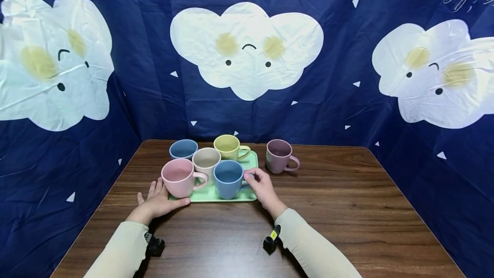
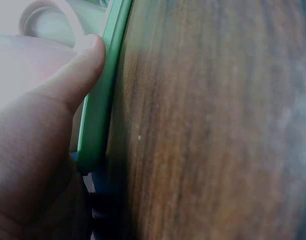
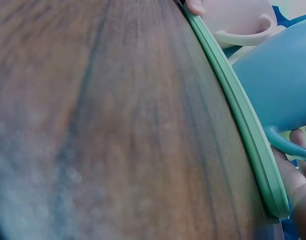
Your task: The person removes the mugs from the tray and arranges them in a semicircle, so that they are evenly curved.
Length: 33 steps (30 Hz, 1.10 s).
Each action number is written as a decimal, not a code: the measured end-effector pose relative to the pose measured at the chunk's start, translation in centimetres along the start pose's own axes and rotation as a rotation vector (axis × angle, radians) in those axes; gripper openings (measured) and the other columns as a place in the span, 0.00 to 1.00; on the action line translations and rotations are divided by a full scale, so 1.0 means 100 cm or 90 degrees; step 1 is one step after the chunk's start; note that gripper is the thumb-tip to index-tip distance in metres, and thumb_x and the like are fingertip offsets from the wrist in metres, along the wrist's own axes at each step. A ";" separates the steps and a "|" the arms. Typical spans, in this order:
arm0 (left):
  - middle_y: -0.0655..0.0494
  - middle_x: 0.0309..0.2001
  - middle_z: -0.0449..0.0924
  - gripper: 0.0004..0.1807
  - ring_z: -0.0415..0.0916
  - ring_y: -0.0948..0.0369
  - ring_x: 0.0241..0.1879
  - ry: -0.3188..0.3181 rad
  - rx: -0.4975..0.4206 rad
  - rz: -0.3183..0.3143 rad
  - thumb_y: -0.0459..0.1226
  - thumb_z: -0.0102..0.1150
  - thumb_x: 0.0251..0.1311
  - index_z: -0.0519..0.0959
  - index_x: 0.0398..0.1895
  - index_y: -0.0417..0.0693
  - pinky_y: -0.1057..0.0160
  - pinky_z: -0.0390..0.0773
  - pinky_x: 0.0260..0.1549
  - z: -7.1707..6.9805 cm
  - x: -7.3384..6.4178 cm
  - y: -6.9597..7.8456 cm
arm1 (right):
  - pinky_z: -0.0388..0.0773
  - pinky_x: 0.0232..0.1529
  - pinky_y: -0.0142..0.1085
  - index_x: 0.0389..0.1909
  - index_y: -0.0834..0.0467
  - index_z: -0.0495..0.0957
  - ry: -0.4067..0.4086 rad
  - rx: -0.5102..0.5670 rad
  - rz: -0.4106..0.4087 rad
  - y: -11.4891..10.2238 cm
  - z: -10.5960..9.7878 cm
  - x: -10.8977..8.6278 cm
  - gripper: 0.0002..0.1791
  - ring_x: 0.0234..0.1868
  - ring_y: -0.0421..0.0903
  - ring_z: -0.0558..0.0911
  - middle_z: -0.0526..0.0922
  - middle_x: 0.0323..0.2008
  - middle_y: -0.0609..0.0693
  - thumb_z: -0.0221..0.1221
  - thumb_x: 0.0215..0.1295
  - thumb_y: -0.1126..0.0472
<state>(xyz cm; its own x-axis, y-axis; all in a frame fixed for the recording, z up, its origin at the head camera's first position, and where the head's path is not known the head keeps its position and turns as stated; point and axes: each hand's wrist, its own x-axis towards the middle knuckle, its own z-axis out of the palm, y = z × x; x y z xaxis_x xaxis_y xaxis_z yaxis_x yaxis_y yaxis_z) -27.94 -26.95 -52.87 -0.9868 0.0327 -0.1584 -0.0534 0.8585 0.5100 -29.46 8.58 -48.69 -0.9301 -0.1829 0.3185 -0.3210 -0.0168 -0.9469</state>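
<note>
A light green tray carries several mugs. My left hand rests at the tray's front left corner, fingers spread beside a pink mug. Its thumb lies along the tray's front edge in the left wrist view. With my right hand I pinch the handle of the front blue mug, which stands upright at the tray's front right. In the right wrist view, fingers show behind that handle. Behind these two mugs is a beige mug, its lower part partly hidden.
A second blue mug stands at the back left and a yellow mug at the back of the tray. Right of the tray, a purple mug stands on the wooden table. A dark blue curtain surrounds the table.
</note>
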 end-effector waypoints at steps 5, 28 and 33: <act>0.22 0.76 0.28 0.81 0.24 0.28 0.75 0.005 -0.005 0.002 0.81 0.57 0.40 0.38 0.78 0.27 0.20 0.15 0.56 0.001 0.002 -0.001 | 0.76 0.41 0.29 0.42 0.78 0.77 0.001 0.011 0.024 -0.002 0.000 0.000 0.09 0.40 0.35 0.80 0.86 0.43 0.57 0.58 0.71 0.71; 0.22 0.76 0.27 0.81 0.22 0.29 0.75 0.004 -0.008 0.002 0.81 0.57 0.40 0.38 0.78 0.27 0.20 0.15 0.55 0.000 0.001 0.000 | 0.84 0.38 0.47 0.45 0.74 0.76 0.042 0.048 0.086 0.010 -0.007 0.018 0.10 0.41 0.41 0.83 0.85 0.42 0.51 0.56 0.74 0.68; 0.22 0.76 0.28 0.81 0.23 0.28 0.75 0.004 -0.007 0.002 0.81 0.57 0.40 0.38 0.78 0.27 0.20 0.15 0.55 0.001 0.001 0.000 | 0.85 0.39 0.43 0.45 0.75 0.75 0.034 0.057 0.074 0.001 -0.013 0.021 0.09 0.41 0.40 0.84 0.85 0.41 0.53 0.55 0.74 0.70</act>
<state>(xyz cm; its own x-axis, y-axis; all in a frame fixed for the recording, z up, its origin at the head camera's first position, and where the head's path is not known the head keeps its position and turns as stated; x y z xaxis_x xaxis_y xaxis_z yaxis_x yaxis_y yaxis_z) -27.99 -26.93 -52.95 -0.9878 0.0330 -0.1519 -0.0514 0.8528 0.5197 -31.71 9.49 -48.08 -0.9689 -0.1363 0.2063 -0.1957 -0.0873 -0.9768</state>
